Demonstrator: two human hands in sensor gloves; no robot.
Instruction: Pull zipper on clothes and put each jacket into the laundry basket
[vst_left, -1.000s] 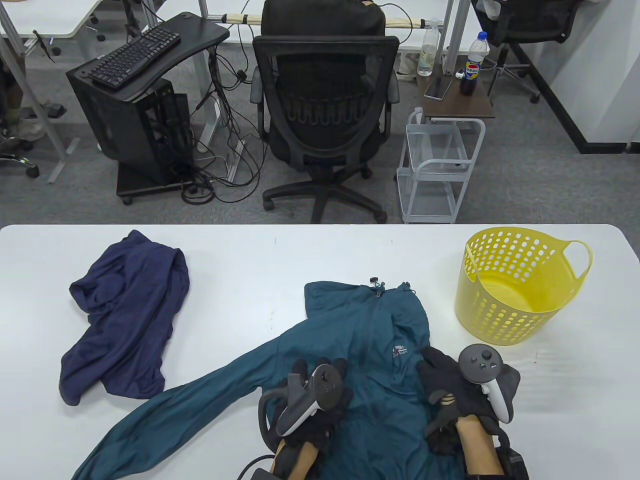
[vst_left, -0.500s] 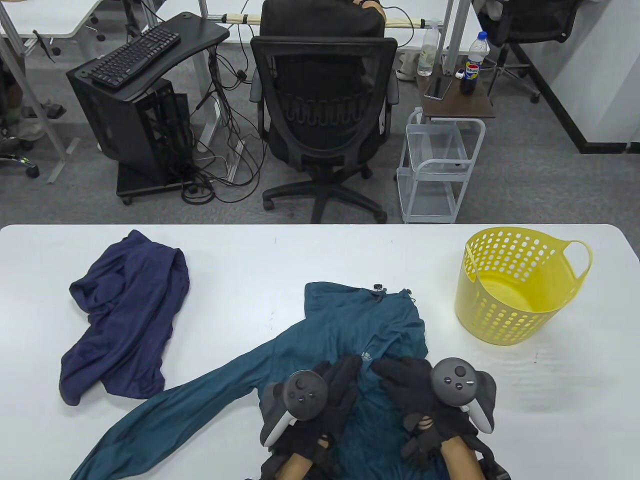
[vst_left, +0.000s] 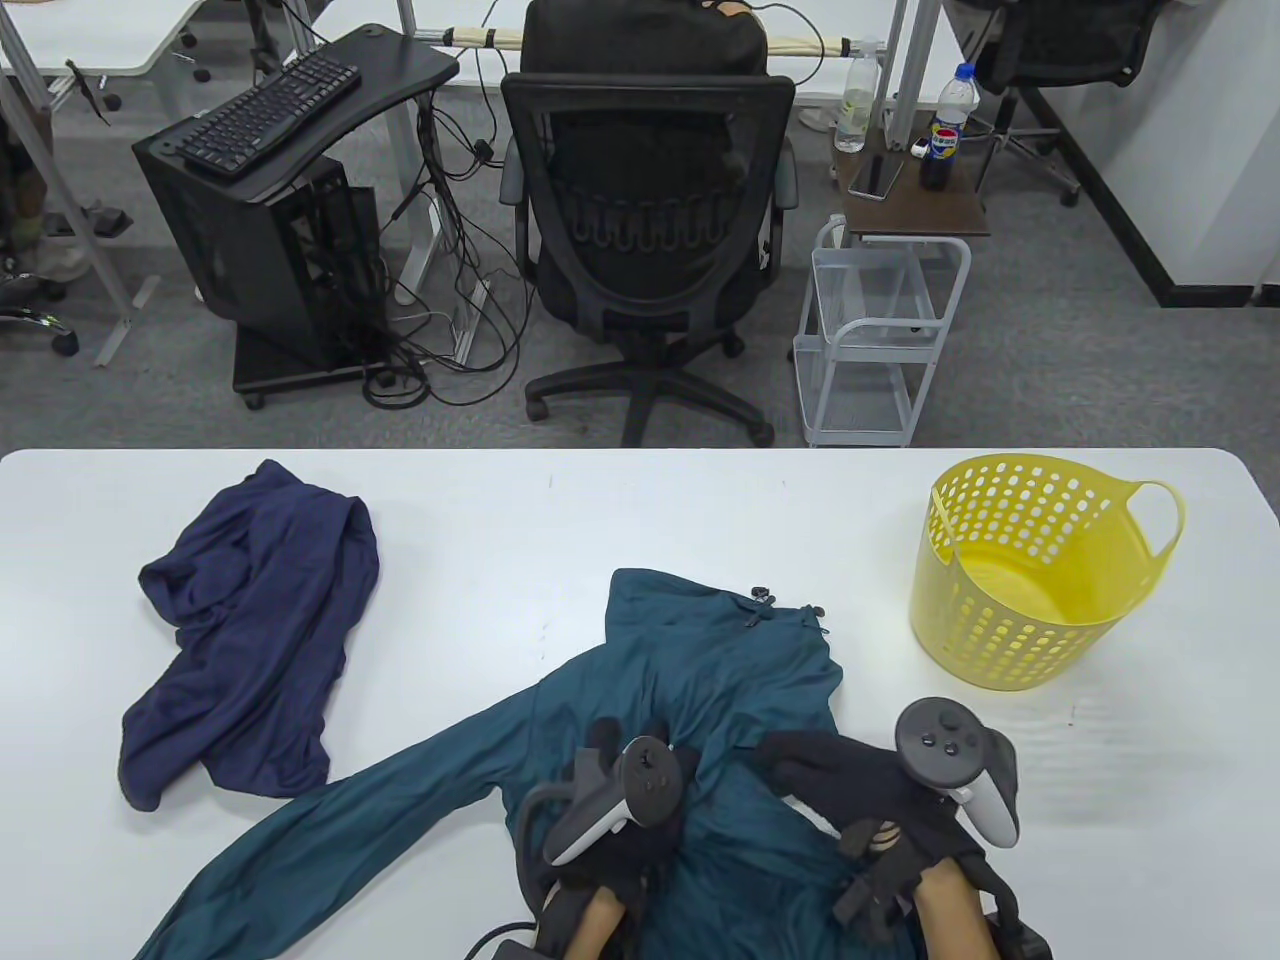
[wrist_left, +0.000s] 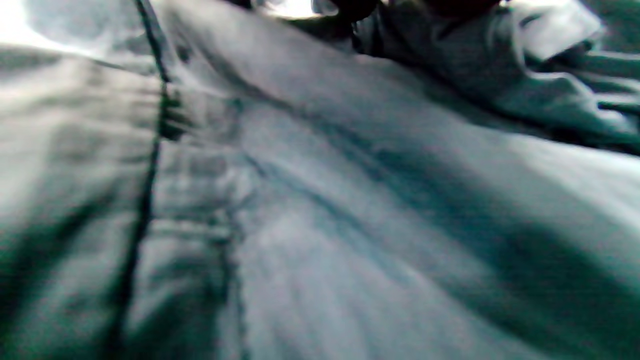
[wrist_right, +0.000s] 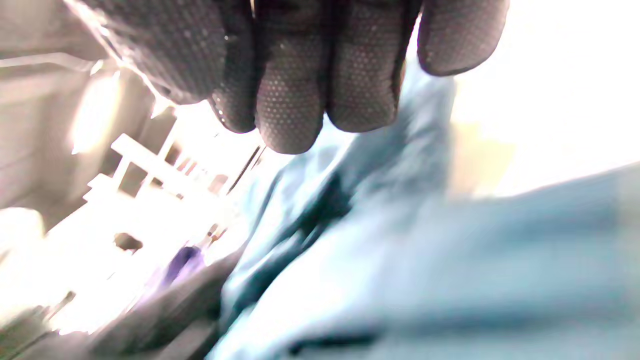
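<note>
A teal jacket (vst_left: 700, 660) lies bunched at the table's near middle, its sleeve trailing to the bottom left. The zipper pull (vst_left: 752, 612) sits near the collar. My left hand (vst_left: 645, 735) has its fingers curled into the fabric at the chest. My right hand (vst_left: 785, 752) lies on the jacket just to the right, fingers straight and pointing left. Teal cloth (wrist_left: 350, 200) fills the left wrist view. In the right wrist view my fingers (wrist_right: 290, 100) hang over the teal cloth (wrist_right: 400, 260). A navy jacket (vst_left: 260, 630) lies crumpled at the left. The yellow laundry basket (vst_left: 1010, 640) stands at the right.
The white table (vst_left: 600, 500) ends at its far edge, with a black office chair (vst_left: 650, 230) and a white wire cart (vst_left: 880, 340) on the floor beyond. Bare tabletop separates the teal jacket from the basket.
The teal jacket's body has been gathered toward me and its collar has slid nearer. My hands met at its middle, then the right drew slightly right while the left stayed on the chest.
</note>
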